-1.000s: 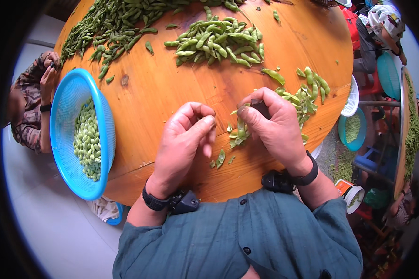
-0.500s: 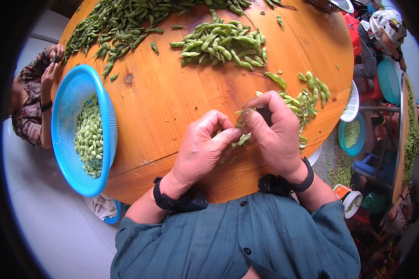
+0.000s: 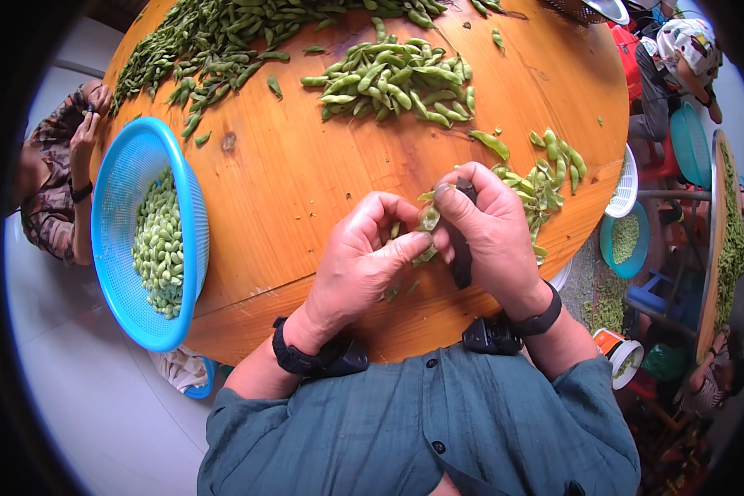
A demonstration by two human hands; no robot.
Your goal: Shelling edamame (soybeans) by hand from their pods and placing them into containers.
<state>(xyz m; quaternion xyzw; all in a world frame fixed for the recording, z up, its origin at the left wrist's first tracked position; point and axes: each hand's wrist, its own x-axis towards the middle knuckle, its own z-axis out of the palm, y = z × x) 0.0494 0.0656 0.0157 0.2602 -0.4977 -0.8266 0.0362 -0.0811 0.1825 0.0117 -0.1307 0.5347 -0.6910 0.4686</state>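
Observation:
My left hand (image 3: 362, 251) and my right hand (image 3: 498, 236) meet near the table's front edge, both closed in a pinch on a green soybean pod (image 3: 429, 218). Thumbs press on the pod from either side, and part of it is hidden by fingers. A dark flat strip (image 3: 462, 260) lies against my right hand's fingers; its kind I cannot make out. Just beyond the right hand are flattened pods and shells (image 3: 540, 192). A heap of plump pods (image 3: 393, 80) sits farther off, ahead of both hands. Shelled green beans (image 3: 159, 248) lie in a blue basket (image 3: 197, 248) at the left.
A larger pile of pods (image 3: 215, 54) covers the far left of the round wooden table (image 3: 281, 190). Another person's hands (image 3: 87, 124) are at the left edge. To the right stand a white basket (image 3: 626, 183), a blue basin (image 3: 627, 269), a bucket (image 3: 623, 357) and another table.
My right hand has turned slightly, showing more of the dark strip. More of the pod shows between the thumbs. The other person's hands at the left have shifted a little.

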